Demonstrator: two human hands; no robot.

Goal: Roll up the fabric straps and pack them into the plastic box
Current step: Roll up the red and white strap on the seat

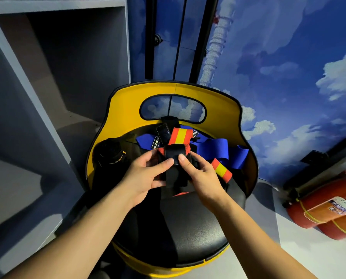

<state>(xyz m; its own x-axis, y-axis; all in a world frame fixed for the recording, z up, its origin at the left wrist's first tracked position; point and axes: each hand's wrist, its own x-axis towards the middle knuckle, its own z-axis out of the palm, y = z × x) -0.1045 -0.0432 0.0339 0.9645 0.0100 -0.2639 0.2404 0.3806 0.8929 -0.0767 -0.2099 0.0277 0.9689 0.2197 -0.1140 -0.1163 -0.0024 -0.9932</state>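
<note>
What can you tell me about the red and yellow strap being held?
The red and yellow strap is woven fabric, red with a yellow stripe, with a black end flap. Both hands hold it over the chair seat: left hand and right hand pinch the flap with their thumbs. One striped end stands up behind; another striped piece shows lower right.

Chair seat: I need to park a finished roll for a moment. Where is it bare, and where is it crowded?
Bare: the front of the black seat, between both forearms and the yellow front rim. Crowded: the back, where blue straps, a red-yellow strap and a black roll lie against the backrest.
</note>
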